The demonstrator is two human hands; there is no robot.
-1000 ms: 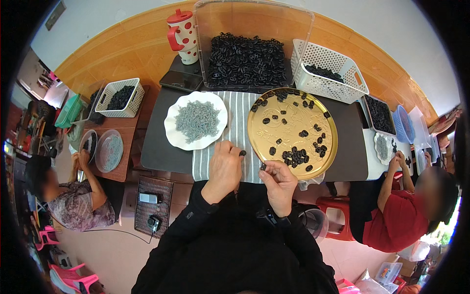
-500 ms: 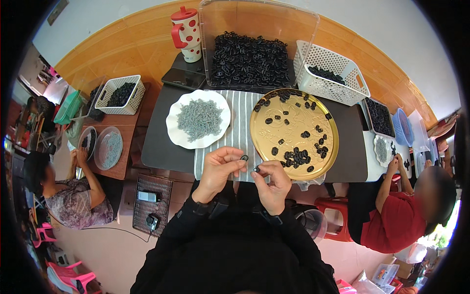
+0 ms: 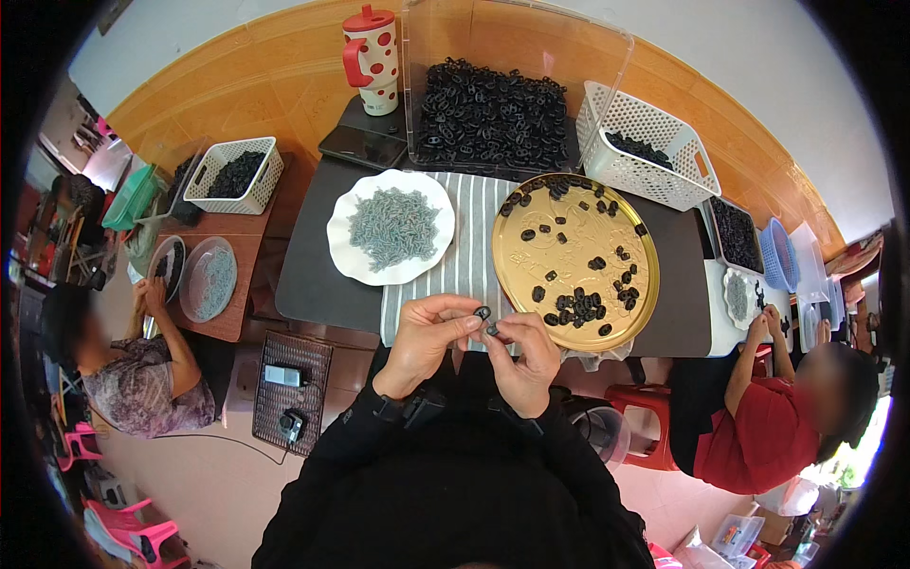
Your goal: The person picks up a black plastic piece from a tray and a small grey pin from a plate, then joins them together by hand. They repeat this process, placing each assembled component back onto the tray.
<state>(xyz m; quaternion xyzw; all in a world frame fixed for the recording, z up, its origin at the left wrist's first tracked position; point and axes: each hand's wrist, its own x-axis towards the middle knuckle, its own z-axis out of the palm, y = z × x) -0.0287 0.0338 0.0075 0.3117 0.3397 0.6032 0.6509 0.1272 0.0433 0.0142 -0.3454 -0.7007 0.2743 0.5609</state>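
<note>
Between thumb and fingers, my left hand pinches a small black oval ring. Close beside it, my right hand pinches a smaller black piece; whether the two parts touch I cannot tell. Both hands hover over the near edge of a grey striped cloth. Beyond my left hand lies a white scalloped plate heaped with small grey-green springs or screws, too fine to tell which. To the right, a round gold tray holds loose black pieces, densest near its front.
At the back stand a clear bin of black oval rings, a white basket, a spotted tumbler and a phone. People work at tables on the left and right. A wicker stand is at lower left.
My hands have come closer together, bringing the ring and the smaller piece nearly to one another. The whole view has shifted slightly. Both hands keep their pinch.
</note>
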